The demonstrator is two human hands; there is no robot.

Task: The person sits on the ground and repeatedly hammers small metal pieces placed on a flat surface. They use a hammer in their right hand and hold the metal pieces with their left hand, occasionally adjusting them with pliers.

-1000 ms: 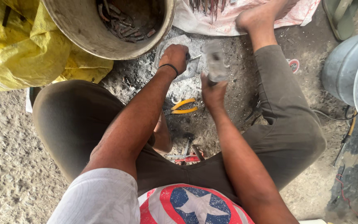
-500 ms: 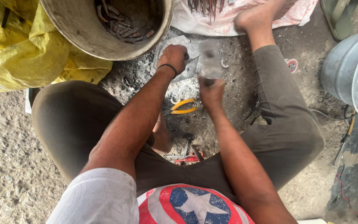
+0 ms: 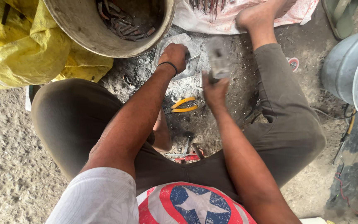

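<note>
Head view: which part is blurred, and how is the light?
Head view: the hammer raised in the right hand is smeared by motion blur; the left hand and yellow pliers look sharp. The light is soft daylight, with no hard shadows or glare.

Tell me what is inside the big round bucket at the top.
The bucket holds a heap of dark, rusty metal pieces against its far wall. The frame's top edge cuts off the rest of its inside.

Yellow-handled pliers [image 3: 182, 104], yellow sack [image 3: 25, 45], grey bucket [image 3: 349, 70].
</note>
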